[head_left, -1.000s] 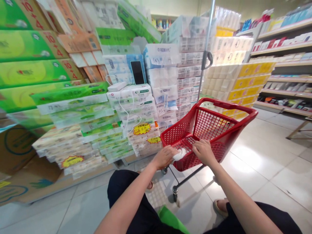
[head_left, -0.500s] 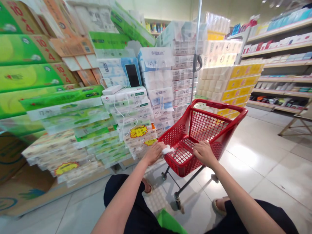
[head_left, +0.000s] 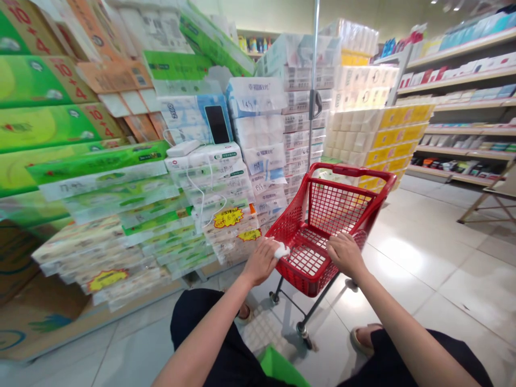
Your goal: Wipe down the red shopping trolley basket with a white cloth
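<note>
A red plastic shopping basket cart (head_left: 310, 274) on grey legs with wheels stands in front of me, with no goods visible inside it. My left hand (head_left: 261, 262) is at its near left rim, fingers closed on a crumpled white cloth (head_left: 282, 250) pressed against the edge. On the right side rim, my right hand (head_left: 345, 253) has its fingers curled over the red edge, gripping the cart.
Stacked tissue packs (head_left: 185, 183) rise at the left and centre. A phone (head_left: 218, 124) leans there beside a white power bank (head_left: 183, 148) with a cable. A metal pole (head_left: 313, 80) stands behind the cart. Something green (head_left: 278, 368) is between my legs; shelves (head_left: 463, 107) line the right.
The cart has turned slightly and its far end has shifted left. Both hands have moved a little to the right, still on the cart's rim.
</note>
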{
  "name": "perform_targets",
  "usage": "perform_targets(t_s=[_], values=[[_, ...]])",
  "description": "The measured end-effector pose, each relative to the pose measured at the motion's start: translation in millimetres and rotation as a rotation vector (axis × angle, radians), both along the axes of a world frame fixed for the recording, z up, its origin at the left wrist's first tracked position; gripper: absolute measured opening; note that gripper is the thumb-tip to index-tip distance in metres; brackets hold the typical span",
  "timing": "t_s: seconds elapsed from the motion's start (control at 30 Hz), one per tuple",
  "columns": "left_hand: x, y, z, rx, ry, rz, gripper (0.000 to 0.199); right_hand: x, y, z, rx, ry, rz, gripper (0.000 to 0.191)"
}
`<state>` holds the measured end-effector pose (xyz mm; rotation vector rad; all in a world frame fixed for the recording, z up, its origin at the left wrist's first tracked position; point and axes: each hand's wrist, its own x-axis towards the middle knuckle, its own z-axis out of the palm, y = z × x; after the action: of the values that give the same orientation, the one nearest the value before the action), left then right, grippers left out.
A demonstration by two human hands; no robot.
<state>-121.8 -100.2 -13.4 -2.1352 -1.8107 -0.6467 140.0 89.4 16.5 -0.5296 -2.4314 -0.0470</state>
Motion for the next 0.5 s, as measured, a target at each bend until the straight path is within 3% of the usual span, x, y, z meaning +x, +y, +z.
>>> perform_targets(t_s=[0.33, 0.4, 0.5], values=[[119, -7, -4.0, 0.041, -0.142, 0.116, 0.049, -26, -18, -4.9, 0.031, 0.078, -0.101, 0.028], [127, -7, -5.3, 0.036, -0.144, 0.149, 0.052, -27, -20, -5.7, 0.025, 0.098, -0.091, 0.028], [114, -9, -8.4, 0.014, -0.095, 0.076, 0.053, -23, -20, -5.8, -0.001, 0.101, -0.046, 0.029]])
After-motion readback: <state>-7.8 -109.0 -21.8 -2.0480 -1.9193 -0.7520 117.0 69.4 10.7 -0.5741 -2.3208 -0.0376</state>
